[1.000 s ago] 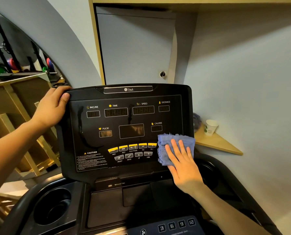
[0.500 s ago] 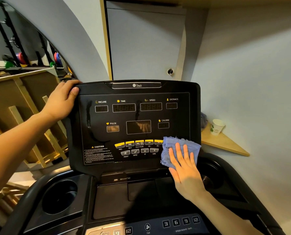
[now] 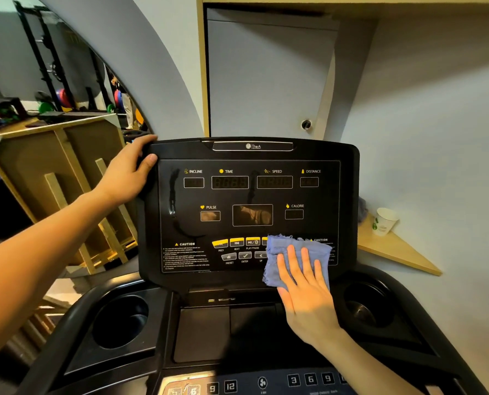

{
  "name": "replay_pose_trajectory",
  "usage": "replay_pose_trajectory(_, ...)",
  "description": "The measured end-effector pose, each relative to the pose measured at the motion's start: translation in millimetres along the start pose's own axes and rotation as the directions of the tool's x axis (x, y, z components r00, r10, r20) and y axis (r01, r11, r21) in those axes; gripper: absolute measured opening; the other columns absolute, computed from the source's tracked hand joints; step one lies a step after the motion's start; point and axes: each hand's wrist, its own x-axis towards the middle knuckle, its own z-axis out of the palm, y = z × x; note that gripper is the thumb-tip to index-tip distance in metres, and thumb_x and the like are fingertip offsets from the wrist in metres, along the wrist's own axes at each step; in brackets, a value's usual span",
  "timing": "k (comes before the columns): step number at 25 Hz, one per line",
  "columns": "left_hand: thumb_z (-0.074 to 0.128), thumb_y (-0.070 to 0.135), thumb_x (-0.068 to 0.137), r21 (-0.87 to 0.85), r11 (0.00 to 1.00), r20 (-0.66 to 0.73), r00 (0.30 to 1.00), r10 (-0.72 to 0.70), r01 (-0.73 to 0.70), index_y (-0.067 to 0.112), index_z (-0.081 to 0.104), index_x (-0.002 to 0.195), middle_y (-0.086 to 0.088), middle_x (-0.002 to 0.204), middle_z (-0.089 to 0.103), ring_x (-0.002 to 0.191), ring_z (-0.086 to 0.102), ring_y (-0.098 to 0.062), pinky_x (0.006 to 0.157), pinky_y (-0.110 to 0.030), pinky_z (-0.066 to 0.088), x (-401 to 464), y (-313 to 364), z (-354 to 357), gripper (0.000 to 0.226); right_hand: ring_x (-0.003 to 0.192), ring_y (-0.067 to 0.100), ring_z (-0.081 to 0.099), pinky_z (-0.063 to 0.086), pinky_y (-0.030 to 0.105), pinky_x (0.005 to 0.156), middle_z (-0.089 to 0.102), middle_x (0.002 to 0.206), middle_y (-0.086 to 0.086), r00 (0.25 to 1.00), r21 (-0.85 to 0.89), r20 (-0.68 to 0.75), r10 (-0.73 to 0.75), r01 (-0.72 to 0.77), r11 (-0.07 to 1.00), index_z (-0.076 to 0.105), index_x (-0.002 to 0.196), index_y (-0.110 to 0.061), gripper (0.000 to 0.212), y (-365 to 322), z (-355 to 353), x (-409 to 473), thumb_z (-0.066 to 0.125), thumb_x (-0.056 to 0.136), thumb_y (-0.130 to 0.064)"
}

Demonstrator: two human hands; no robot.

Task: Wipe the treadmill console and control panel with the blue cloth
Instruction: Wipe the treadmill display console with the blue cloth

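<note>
Pale blue walls behind the treadmill console (image 3: 249,212); my right hand (image 3: 306,292) presses the blue cloth (image 3: 297,252) flat-fingered, hiding lower-right buttons. My left hand (image 3: 126,172) grips its top-left corner.

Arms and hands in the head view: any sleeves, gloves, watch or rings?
Nothing worn that shows. The left hand and right hand are bare, with no gloves, rings or wristbands. Both forearms are uncovered as far as the frame edge, so any sleeve would sit above that, out of view.
</note>
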Motion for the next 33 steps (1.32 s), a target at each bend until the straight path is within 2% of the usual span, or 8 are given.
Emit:
replay_pose_trajectory(3, 0.047, 0.028, 0.103, -0.009, 1.0, 0.001, 1.0, -0.018, 0.019, 0.042, 0.036, 0.141, -0.006, 0.143, 0.052, 0.131, 0.047, -0.024, 0.107, -0.042, 0.039, -1, 1, 0, 0.043, 0.155, 0.039, 0.01, 0.027, 0.057, 0.118, 0.013, 0.169, 0.013, 0.998, 0.03, 0.019, -0.058, 0.057, 0.998, 0.02, 0.16, -0.013, 0.062, -35, 0, 9, 0.033, 0.104, -0.036)
replay_pose_trajectory(7, 0.046, 0.029, 0.103, -0.004, 0.999, 0.027, 0.999, -0.043, 0.043, 0.032, 0.036, 0.148, -0.006, 0.144, 0.051, 0.132, 0.047, -0.025, 0.11, -0.047, 0.039, 0, 0, -2, 0.046, 0.155, 0.04, 0.007, 0.02, 0.055, 0.12, 0.011, 0.169, 0.013, 0.999, 0.079, 0.052, -0.007, 0.002, 0.997, 0.019, 0.161, -0.014, 0.064, -84, 1, 21, 0.033, 0.103, -0.039)
replay_pose_trajectory(10, 0.046, 0.029, 0.103, 0.002, 0.999, 0.031, 0.999, -0.045, 0.045, 0.029, 0.035, 0.149, -0.006, 0.146, 0.05, 0.133, 0.046, -0.025, 0.11, -0.046, 0.039, 0, 3, -2, 0.047, 0.155, 0.039, 0.006, 0.017, 0.054, 0.12, 0.011, 0.169, 0.012, 0.998, 0.108, 0.063, -0.027, 0.02, 0.994, 0.02, 0.161, -0.015, 0.065, -106, 2, 27, 0.035, 0.103, -0.042)
replay_pose_trajectory(13, 0.046, 0.027, 0.103, -0.001, 0.999, 0.028, 0.998, -0.05, 0.05, 0.027, 0.036, 0.149, -0.006, 0.145, 0.05, 0.133, 0.046, -0.025, 0.109, -0.043, 0.038, -1, 5, -3, 0.047, 0.155, 0.04, 0.006, 0.016, 0.056, 0.123, 0.008, 0.17, 0.012, 0.992, 0.111, 0.114, -0.062, 0.049, 0.993, 0.017, 0.161, -0.017, 0.067, -131, 1, 35, 0.028, 0.102, -0.046)
replay_pose_trajectory(21, 0.045, 0.024, 0.103, -0.023, 0.998, 0.07, 0.996, -0.062, 0.063, 0.026, 0.032, 0.152, -0.005, 0.148, 0.047, 0.136, 0.044, -0.022, 0.11, -0.04, 0.038, -4, 12, -9, 0.05, 0.155, 0.037, 0.008, 0.017, 0.055, 0.124, 0.015, 0.168, 0.009, 0.968, 0.153, 0.125, -0.217, 0.198, 0.968, 0.021, 0.159, -0.02, 0.067, -202, 3, 62, 0.022, 0.1, -0.049)
replay_pose_trajectory(24, 0.045, 0.023, 0.103, -0.042, 0.997, 0.086, 0.994, -0.062, 0.065, 0.028, 0.03, 0.153, -0.004, 0.149, 0.045, 0.136, 0.043, -0.022, 0.11, -0.04, 0.039, -7, 11, -9, 0.052, 0.156, 0.037, 0.0, 0.005, 0.054, 0.122, 0.009, 0.169, 0.01, 0.975, 0.144, 0.099, -0.2, 0.185, 0.972, 0.015, 0.16, -0.019, 0.068, -216, 8, 66, 0.023, 0.1, -0.049)
replay_pose_trajectory(28, 0.046, 0.021, 0.103, -0.11, 0.991, 0.111, 0.992, -0.066, 0.078, 0.036, 0.024, 0.154, 0.0, 0.153, 0.041, 0.141, 0.039, -0.021, 0.112, -0.045, 0.041, -13, 2, -12, 0.058, 0.156, 0.034, 0.002, 0.006, 0.051, 0.122, 0.009, 0.17, 0.008, 0.982, 0.145, 0.085, -0.171, 0.158, 0.977, 0.015, 0.161, -0.02, 0.067, -218, 13, 70, 0.021, 0.1, -0.048)
replay_pose_trajectory(33, 0.046, 0.019, 0.103, -0.137, 0.988, 0.108, 0.993, -0.053, 0.067, 0.037, 0.023, 0.155, 0.001, 0.154, 0.04, 0.137, 0.043, -0.018, 0.104, -0.036, 0.045, -16, 1, -13, 0.06, 0.157, 0.031, 0.001, 0.007, 0.05, 0.122, 0.0, 0.171, 0.006, 0.98, 0.132, 0.053, -0.193, 0.185, 0.974, 0.008, 0.162, -0.02, 0.068, -214, 11, 90, 0.023, 0.101, -0.045)
